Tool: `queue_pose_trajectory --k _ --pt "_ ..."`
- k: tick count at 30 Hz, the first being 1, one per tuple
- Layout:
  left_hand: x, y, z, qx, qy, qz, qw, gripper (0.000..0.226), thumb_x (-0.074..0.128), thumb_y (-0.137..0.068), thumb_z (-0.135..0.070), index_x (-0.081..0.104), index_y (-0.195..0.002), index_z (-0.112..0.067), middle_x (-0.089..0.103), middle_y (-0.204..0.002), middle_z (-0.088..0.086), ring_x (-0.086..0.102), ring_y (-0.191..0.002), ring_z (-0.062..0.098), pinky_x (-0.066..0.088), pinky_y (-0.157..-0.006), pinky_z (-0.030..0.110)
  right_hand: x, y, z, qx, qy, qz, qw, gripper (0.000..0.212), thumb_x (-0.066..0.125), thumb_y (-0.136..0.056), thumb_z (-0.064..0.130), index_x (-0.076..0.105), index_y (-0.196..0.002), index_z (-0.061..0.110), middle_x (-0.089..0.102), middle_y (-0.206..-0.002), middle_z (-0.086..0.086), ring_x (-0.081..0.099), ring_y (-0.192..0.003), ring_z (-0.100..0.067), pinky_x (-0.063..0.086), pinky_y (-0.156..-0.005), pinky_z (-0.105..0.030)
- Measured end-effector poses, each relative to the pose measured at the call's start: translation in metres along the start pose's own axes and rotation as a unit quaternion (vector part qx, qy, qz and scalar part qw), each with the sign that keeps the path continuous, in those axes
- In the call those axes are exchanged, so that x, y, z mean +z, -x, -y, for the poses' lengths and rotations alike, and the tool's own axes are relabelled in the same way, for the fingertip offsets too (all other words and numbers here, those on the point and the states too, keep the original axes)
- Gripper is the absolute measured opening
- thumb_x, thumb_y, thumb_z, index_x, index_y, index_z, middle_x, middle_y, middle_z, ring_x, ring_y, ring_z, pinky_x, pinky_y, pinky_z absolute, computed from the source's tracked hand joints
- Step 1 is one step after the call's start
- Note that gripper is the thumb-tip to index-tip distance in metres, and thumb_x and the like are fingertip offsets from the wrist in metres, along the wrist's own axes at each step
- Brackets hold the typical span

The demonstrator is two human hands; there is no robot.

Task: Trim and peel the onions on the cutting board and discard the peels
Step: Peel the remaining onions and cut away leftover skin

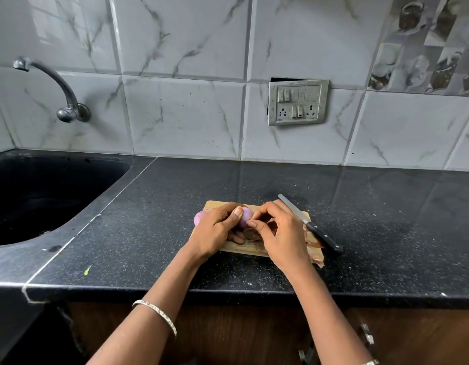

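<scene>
Purple and largely bare of skin, the onion is held just above the middle of the cutting board. It is gripped by the left hand, whose fingers are curled round it with the thumb laid across its top. The right hand is brought against the onion's near side with thumb and fingertips pinched together, apparently on a remnant of skin, though the remnant itself cannot be made out. A second peeled onion is seen at the board's left edge, partly hidden behind the left hand. The knife is laid across the board's right edge, untouched. Papery peels are piled at the board's near right corner, and darker scraps lie on the board beneath the hands. Peeling is judged to be nearly finished. The last skin is best lifted at a trimmed end and drawn along the onion's length, so that only the dry layer is taken. The onion should be turned in the left hand and checked all round. Scraps are best dropped onto the board, where they can be gathered for discarding.
</scene>
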State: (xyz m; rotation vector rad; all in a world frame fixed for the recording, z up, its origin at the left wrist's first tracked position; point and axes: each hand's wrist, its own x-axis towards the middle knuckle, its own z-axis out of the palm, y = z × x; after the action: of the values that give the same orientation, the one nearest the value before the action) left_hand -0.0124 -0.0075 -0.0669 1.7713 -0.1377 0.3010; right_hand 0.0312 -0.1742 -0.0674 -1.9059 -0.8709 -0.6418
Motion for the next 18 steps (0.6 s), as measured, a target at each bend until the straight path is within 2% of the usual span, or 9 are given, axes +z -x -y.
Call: queue_pose_trajectory --k 3,6,9,13,18 --pt "0.0002 -0.0010 0.0002 -0.002 0.000 0.000 1.000 0.033 0.040 -0.108 -0.024 0.064 -0.112 -0.001 0.067 -0.089 0.014 0.066 -0.067 0.022 0.060 -0.063 0.025 -0.0008 -0.0008 0.0003 0.002 -0.017 0.002 1.000 0.015 0.080 -0.084 0.018 0.065 -0.088 0.021 0.064 -0.089 0.011 0.062 -0.085 -0.007 0.049 -0.073 -0.025" --pt "-0.0003 -0.0019 0.0009 -0.001 0.001 0.006 1.000 0.034 0.039 -0.109 -0.024 0.063 -0.117 -0.001 0.068 -0.101 0.027 0.067 -0.068 0.022 0.060 -0.064 0.025 -0.0015 -0.0001 0.0002 0.000 -0.018 0.000 1.000 0.016 0.081 -0.083 0.019 0.066 -0.089 0.021 0.066 -0.088 0.012 0.063 -0.084 -0.007 0.050 -0.072 -0.025" --pt "-0.0014 -0.0015 0.0021 0.000 0.001 0.014 1.000 0.031 0.041 -0.108 -0.023 0.064 -0.118 -0.005 0.069 -0.105 0.026 0.068 -0.070 0.022 0.060 -0.066 0.027 -0.0021 0.0004 -0.0004 0.002 -0.015 -0.008 1.000 0.016 0.084 -0.080 0.017 0.069 -0.086 0.021 0.067 -0.085 0.013 0.063 -0.083 -0.006 0.050 -0.073 -0.024" --pt "-0.0016 -0.0002 0.0002 -0.002 0.003 0.019 1.000 0.028 0.042 -0.108 -0.021 0.064 -0.118 -0.006 0.070 -0.099 0.018 0.068 -0.071 0.020 0.060 -0.068 0.026 -0.0011 -0.0002 -0.0011 0.006 -0.012 0.000 1.000 0.015 0.084 -0.078 0.017 0.070 -0.081 0.021 0.064 -0.081 0.016 0.061 -0.081 -0.006 0.048 -0.074 -0.026" --pt "-0.0010 0.0015 -0.0027 -0.002 0.001 0.016 1.000 0.027 0.042 -0.108 -0.021 0.064 -0.116 -0.008 0.069 -0.092 0.008 0.068 -0.072 0.021 0.060 -0.068 0.026 0.0001 0.0002 -0.0022 0.003 -0.017 0.013 1.000 0.017 0.083 -0.080 0.018 0.066 -0.080 0.020 0.063 -0.081 0.015 0.060 -0.080 -0.008 0.050 -0.074 -0.035"
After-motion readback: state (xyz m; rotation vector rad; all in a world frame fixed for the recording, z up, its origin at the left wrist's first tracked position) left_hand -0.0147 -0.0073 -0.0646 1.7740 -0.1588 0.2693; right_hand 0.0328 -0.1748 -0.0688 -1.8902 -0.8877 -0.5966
